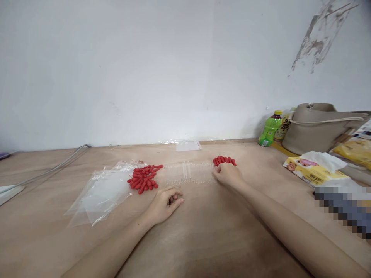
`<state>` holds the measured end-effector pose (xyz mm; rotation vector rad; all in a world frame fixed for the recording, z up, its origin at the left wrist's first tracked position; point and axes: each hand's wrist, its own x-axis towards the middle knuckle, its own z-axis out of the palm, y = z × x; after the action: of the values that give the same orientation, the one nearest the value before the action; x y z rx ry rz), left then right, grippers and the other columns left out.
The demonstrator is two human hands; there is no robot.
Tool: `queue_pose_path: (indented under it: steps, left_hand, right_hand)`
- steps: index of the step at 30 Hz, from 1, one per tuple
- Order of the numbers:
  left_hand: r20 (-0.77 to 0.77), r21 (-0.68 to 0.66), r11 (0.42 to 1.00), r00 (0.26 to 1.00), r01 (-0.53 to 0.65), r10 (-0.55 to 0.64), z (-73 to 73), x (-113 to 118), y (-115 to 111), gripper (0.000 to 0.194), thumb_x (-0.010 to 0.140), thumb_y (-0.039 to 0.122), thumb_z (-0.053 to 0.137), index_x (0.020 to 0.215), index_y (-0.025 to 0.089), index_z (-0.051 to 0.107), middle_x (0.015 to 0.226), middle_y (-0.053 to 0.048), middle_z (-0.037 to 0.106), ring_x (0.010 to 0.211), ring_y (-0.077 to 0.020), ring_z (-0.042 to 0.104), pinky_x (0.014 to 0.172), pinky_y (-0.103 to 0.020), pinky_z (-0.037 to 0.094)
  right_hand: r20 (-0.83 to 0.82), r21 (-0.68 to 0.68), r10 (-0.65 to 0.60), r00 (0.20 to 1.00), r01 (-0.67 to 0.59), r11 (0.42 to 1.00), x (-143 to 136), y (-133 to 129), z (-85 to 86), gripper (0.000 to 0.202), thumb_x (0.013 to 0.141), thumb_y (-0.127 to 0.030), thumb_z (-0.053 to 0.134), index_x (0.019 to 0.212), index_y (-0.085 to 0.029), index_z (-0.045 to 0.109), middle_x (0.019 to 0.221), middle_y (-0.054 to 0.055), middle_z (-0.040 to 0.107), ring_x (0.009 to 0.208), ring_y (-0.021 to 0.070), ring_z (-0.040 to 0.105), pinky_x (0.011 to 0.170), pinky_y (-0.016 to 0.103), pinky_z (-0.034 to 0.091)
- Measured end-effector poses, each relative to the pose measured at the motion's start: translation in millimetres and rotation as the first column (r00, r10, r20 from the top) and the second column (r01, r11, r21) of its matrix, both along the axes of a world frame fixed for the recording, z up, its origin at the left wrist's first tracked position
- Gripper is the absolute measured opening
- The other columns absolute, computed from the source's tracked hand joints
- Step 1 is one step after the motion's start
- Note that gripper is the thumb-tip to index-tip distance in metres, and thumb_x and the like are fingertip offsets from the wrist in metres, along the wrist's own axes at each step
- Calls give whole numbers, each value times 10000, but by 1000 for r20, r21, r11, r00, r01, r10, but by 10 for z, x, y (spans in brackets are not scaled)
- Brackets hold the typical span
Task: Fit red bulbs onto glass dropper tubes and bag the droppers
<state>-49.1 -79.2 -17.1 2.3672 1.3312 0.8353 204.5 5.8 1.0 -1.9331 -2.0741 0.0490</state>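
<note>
A row of thin clear tubes (pixel 188 172), like dropper pipettes, lies side by side on the brown table. At its right end my right hand (pixel 228 173) has its fingertips pinched together, touching the tubes; what they grip is too small to make out. Just beyond that hand several red rubber bulbs (pixel 224 159) stand in a neat row, partly hidden by it. A loose pile of red rubber bulbs (pixel 144 178) sits at the left end of the tubes. In front of the tubes, my left hand (pixel 165 204) rests on the table, fingers loosely bent and thumb apart, holding nothing.
Clear plastic bags (pixel 101 197) lie left of the pile, and a small bag (pixel 188 146) is by the wall. A grey cable (pixel 63 163) crosses the far left. On the right are a green bottle (pixel 270 129), a beige bag (pixel 315 133) and a tissue pack (pixel 314 170).
</note>
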Motion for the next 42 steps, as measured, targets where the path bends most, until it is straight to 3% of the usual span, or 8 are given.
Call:
queue_pose_path:
  steps: [11, 15, 20, 25, 30, 36, 39, 42]
  left_hand:
    - [-3, 13, 1000, 1000, -8, 8, 8, 30, -25, 176, 792, 285, 500, 869, 170, 609, 722, -16, 579, 595, -117, 509, 563, -222, 407]
    - [-35, 80, 989, 991, -125, 128, 125, -61, 23, 175, 804, 296, 471, 814, 171, 593, 725, -16, 582, 620, -130, 529, 570, -228, 409]
    - [-235, 230, 900, 877, -369, 420, 458, -399, 395, 158, 773, 283, 471, 708, 167, 556, 720, -40, 586, 781, -215, 544, 682, -304, 411]
    - [-421, 94, 941, 844, -325, 333, 629, -592, 997, 194, 740, 219, 485, 864, 172, 627, 957, -74, 599, 921, -227, 537, 787, -296, 394]
    - [-467, -53, 957, 854, -287, 230, 595, -593, 1342, 87, 590, 152, 607, 652, 190, 657, 746, -26, 645, 715, -193, 590, 659, -244, 423]
    - [-360, -78, 942, 891, -325, 278, 635, -638, 1235, 119, 705, 305, 565, 695, 194, 607, 608, -1, 620, 587, -158, 575, 573, -243, 422]
    - [-86, -83, 944, 946, -319, 312, 646, -582, 995, 191, 757, 364, 513, 780, 186, 578, 640, -6, 603, 578, -151, 559, 562, -253, 429]
    - [223, -106, 981, 958, -161, 182, 529, -390, 615, 216, 798, 359, 456, 895, 180, 527, 759, -17, 576, 626, -139, 547, 584, -255, 439]
  right_hand:
    - [19, -60, -111, 994, 112, 992, -182, 221, 20, 104, 650, -195, 507, 688, -156, 595, 736, 90, 603, 743, 214, 551, 649, 308, 334]
    - [7, -31, -100, 995, 100, 994, -178, 126, 50, 117, 689, -203, 476, 655, -156, 578, 699, 82, 592, 727, 209, 548, 618, 290, 323]
    - [-12, 246, 223, 975, -213, 946, -159, -288, 17, 117, 755, -214, 445, 692, -157, 526, 684, 54, 571, 600, 148, 504, 547, 255, 295]
    - [49, 408, 559, 828, -528, 745, -226, -653, -143, 140, 824, -196, 418, 719, -157, 502, 705, 43, 558, 684, 155, 488, 619, 260, 344]
    - [44, 456, 660, 750, -603, 655, -256, -693, -258, 134, 837, -195, 422, 769, -154, 530, 727, 46, 564, 697, 158, 470, 635, 277, 360]
    - [-6, 432, 672, 741, -604, 670, -237, -668, -275, 136, 839, -196, 418, 824, -150, 545, 755, 57, 567, 726, 162, 485, 639, 283, 377]
    - [-25, 431, 670, 742, -596, 677, -235, -663, -305, 151, 844, -201, 406, 839, -155, 549, 766, 58, 572, 731, 166, 493, 647, 289, 379]
    - [-48, 434, 673, 738, -591, 679, -232, -650, -348, 184, 852, -187, 386, 943, -169, 545, 800, 54, 581, 749, 166, 504, 674, 296, 380]
